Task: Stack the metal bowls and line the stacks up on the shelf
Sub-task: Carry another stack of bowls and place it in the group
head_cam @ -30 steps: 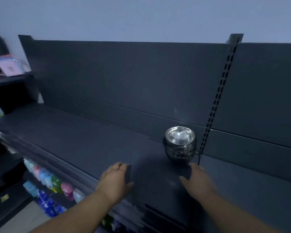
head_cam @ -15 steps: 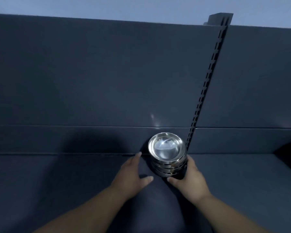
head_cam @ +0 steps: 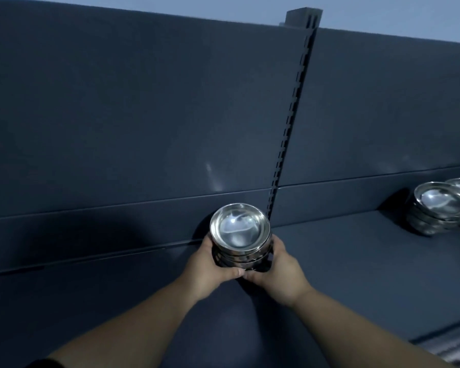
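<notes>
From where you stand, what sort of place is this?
Probably a shop aisle: a long dark metal shelf, a slotted upright like retail racking, and stacks of identical metal bowls, more at right.

Shop setting. Dark metal gondola shelf (head_cam: 356, 261) with tall back panel (head_cam: 144, 115), slotted upright (head_cam: 292, 123) between panels for bracket hooks. Identical stacks of steel bowls (head_cam: 436, 208) far right as displayed stock. Plain pale wall (head_cam: 383, 11) above.

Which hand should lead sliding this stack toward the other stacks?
Probably left hand: it cups the stack of shiny metal bowls on the side away from the other metal bowl stacks.
</notes>
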A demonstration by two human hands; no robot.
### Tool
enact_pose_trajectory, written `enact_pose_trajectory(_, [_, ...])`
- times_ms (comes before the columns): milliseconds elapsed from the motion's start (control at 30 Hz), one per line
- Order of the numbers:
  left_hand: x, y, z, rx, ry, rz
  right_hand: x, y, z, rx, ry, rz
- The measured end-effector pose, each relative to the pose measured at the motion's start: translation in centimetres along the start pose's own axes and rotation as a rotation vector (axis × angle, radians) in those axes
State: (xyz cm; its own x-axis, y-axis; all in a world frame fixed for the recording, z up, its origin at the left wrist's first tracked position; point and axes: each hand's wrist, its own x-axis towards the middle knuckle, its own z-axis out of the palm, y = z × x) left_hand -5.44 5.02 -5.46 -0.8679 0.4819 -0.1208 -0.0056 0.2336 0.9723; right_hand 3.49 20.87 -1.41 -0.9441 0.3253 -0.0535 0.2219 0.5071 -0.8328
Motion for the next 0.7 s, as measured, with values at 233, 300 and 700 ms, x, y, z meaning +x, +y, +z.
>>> enact_pose_trajectory(233, [-2.7,2.7,6.4,-0.026,-0.052,0.053,-4.9,3.1,-5.5,0.078,0.090,-0.003])
enact_pose_trajectory(300, [-3.8,3.7,9.6,-0.032,-0.071,0.059,-7.0,4.6,-8.2,0.078,0.120,-0.007])
enact_pose_trajectory(700, [-13.0,8.2,37.6,-0.043,-0.294,0.109,-23.9,19.7,-29.1,-0.016,0.272,0.083])
